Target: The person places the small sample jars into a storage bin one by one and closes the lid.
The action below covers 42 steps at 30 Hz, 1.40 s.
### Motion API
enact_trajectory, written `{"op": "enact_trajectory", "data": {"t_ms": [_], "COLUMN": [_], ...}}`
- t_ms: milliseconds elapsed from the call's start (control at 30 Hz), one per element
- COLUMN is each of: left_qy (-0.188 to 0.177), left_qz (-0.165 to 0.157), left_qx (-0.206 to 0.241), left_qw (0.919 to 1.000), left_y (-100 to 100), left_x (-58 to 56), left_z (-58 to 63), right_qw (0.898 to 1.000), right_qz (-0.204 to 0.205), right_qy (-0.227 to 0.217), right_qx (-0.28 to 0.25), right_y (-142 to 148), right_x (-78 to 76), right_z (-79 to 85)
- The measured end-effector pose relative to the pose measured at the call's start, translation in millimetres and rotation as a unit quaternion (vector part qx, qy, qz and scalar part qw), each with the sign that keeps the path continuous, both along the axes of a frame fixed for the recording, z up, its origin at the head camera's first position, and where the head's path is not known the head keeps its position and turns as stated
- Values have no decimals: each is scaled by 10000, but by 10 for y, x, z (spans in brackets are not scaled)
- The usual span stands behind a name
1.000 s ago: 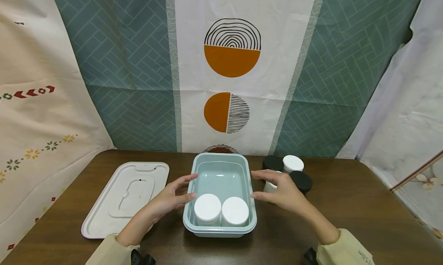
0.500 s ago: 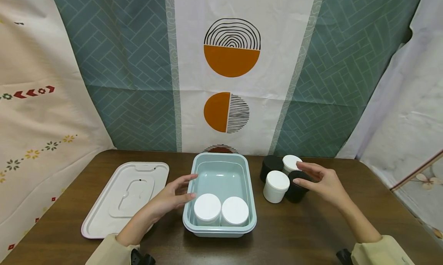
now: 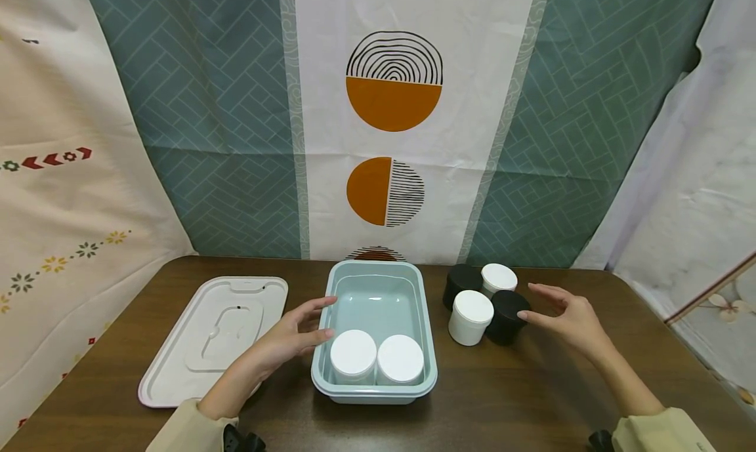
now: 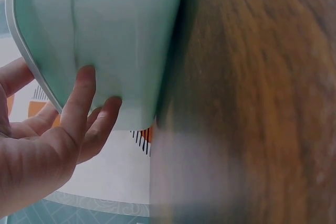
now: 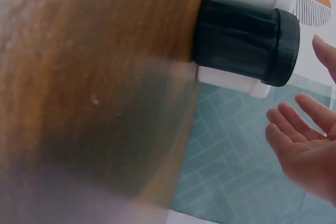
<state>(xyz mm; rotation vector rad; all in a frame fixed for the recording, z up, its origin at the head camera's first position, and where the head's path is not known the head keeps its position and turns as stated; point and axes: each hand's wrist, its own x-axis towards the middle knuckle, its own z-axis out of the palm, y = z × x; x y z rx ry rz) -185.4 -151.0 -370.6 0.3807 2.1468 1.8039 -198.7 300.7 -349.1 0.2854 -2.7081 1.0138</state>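
Observation:
A pale blue-green plastic tub [image 3: 378, 308] stands mid-table, with two white-lidded jars, the left one [image 3: 353, 355] and the right one [image 3: 400, 359], side by side at its near end. My left hand [image 3: 295, 337] holds its left side: thumb and index finger lie at the rim, other fingers against the outer wall in the left wrist view. My right hand [image 3: 569, 317] is beside a black jar [image 3: 506, 315], fingers apart and holding nothing. A white jar [image 3: 470, 317], another black jar [image 3: 462, 285] and a second white jar [image 3: 498, 279] stand clustered with it.
A white lid [image 3: 218, 334] lies flat on the brown wooden table [image 3: 490, 399], left of the tub and partly behind my left forearm. A patterned curtain [image 3: 396, 176] hangs along the table's back edge, with pale cloth at both sides.
My right hand has moved away from the tub's right side, passing over the jar cluster to the right of the front black jar. The left hand stays at the tub.

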Motion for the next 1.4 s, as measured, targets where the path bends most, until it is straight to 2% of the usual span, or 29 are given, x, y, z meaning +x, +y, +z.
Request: {"op": "enact_trajectory", "data": {"t_ms": [233, 400, 800, 1267, 1400], "left_qy": [-23, -28, -54, -63, -82], "left_qz": [-19, -14, -27, 30, 13], "left_qx": [26, 6, 32, 4, 4], "left_qw": [10000, 10000, 10000, 10000, 10000], "left_y": [0, 1, 3, 1, 4], "left_x": [6, 8, -1, 11, 9], "left_z": [9, 16, 18, 23, 31], "right_qw": [9992, 9991, 9995, 9986, 9986], "right_qz": [126, 310, -81, -36, -157], "right_qy": [-377, -247, -132, -431, -439], "right_qx": [21, 160, 278, 297, 234], "right_y": [13, -26, -70, -123, -108], "right_x": [-51, -68, -74, -99, -51], "right_z": [-59, -92, -129, -113, -44]}}
